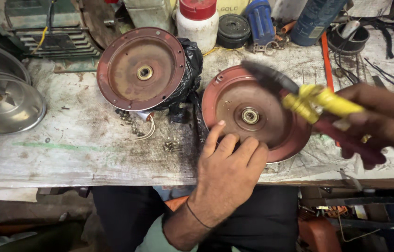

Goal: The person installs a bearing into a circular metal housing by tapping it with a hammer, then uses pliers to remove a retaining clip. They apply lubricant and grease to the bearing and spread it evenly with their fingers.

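Observation:
My left hand [228, 165] rests flat on the near rim of a red-brown round metal cover [234, 100] with a bearing [250, 115] at its centre. My right hand [376, 123] grips pliers with yellow handles [318, 101]; their dark jaws [267, 77] hover, blurred, above the cover's far edge. A second, similar round cover [141, 69] with a brass-coloured hub stands propped on a black plastic bag [188, 77] to the left.
Small screws [172, 147] and a white-wired part [145, 122] lie on the worn bench [80, 144]. A silver metal housing [1, 100] sits far left. Bottles, a black disc and cables crowd the back edge. An orange strip [326, 60] runs past the right cover.

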